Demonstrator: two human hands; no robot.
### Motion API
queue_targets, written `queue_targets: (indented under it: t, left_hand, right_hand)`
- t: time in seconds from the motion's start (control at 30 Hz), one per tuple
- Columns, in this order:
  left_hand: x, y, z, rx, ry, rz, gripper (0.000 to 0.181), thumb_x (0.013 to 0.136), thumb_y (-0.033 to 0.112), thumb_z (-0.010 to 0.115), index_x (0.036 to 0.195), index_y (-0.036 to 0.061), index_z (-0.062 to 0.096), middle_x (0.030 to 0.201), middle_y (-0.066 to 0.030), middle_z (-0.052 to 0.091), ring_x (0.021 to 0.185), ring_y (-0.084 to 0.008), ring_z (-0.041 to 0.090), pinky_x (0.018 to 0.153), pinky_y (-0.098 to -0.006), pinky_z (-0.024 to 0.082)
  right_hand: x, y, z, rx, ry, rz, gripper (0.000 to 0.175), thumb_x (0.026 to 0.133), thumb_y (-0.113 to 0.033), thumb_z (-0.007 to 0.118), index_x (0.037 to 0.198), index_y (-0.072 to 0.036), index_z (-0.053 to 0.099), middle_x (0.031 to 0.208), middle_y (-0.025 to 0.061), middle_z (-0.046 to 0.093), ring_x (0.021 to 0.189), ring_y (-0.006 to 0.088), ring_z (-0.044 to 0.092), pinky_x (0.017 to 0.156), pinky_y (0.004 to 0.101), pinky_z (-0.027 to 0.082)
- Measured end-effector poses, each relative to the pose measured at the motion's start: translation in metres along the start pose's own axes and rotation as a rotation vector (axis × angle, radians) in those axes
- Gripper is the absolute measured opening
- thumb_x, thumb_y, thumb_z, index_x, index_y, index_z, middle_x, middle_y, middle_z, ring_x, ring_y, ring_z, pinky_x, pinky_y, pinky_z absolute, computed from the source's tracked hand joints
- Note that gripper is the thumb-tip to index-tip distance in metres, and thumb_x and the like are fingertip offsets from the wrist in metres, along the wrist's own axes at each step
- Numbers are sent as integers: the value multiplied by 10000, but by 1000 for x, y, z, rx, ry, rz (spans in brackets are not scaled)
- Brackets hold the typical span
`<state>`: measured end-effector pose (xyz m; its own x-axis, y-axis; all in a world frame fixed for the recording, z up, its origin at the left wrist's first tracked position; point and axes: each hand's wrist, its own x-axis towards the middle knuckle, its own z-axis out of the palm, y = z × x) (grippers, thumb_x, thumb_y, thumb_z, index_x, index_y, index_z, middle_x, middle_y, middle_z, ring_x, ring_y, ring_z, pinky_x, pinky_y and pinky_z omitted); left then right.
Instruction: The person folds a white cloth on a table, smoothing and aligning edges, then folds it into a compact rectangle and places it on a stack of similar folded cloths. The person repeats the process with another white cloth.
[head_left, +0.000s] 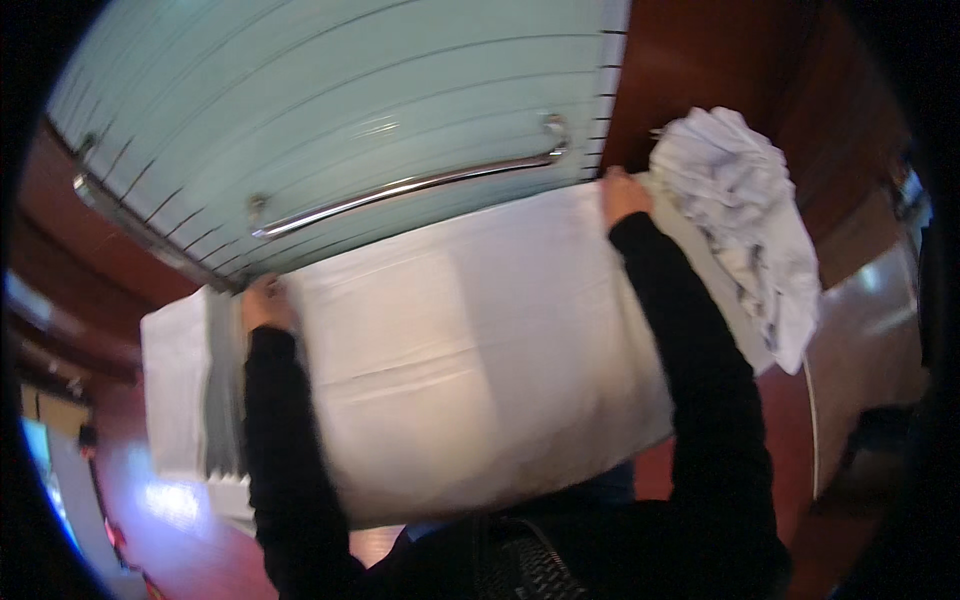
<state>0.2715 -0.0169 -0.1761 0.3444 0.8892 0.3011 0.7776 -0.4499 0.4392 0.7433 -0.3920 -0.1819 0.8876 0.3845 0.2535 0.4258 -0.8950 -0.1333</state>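
A flat white cloth (465, 337) lies spread in front of me, with a crease running across its left half. My left hand (268, 302) grips its far left corner, close to a stack of folded white cloths (176, 382). At the far right corner, my right hand (624, 196) has its fingers curled around the cloth's edge. Just right of that hand a crumpled white cloth (739, 202) is heaped, its lower end hanging down. Some fingertips are blurred or hidden by the hands.
Directly beyond the cloth stands a pale green ribbed panel (420, 90) with a chrome bar (420, 184) fixed across it. Reddish-brown wood panelling (705, 60) rises at the far right. Shiny reddish floor (165, 517) shows at the lower left.
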Motion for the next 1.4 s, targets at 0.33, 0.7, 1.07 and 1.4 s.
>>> queue_targets:
  t: [0.33,0.7,1.07,1.4]
  left_hand:
    - [-5,5,-1,47,128,57,206,829,208,722,974,64,751,907,-159,748,887,-345,722,788,-430,562]
    - [3,3,1,111,109,55,275,845,308,749,963,59,753,887,-135,754,834,-319,725,771,-422,556]
    - [5,8,11,396,10,276,200,969,186,565,1100,39,530,1174,-208,600,1013,-438,640,820,-556,522]
    - [5,31,1,493,-68,181,257,978,193,547,1185,41,526,1238,-214,593,1021,-449,651,842,-539,540]
  right_hand:
    - [6,17,3,352,113,-227,235,961,-250,627,1135,-100,678,993,177,710,947,361,684,833,456,539]
    - [24,24,8,522,-26,-267,100,887,-173,653,875,-90,708,994,176,699,941,347,681,842,437,540]
    - [0,-10,3,13,106,-232,185,997,-135,470,1075,-32,601,1026,193,735,944,379,725,802,490,578]
    - [7,-9,-26,-154,112,-339,232,973,-192,561,1086,-17,663,1018,184,729,945,355,725,811,461,588]
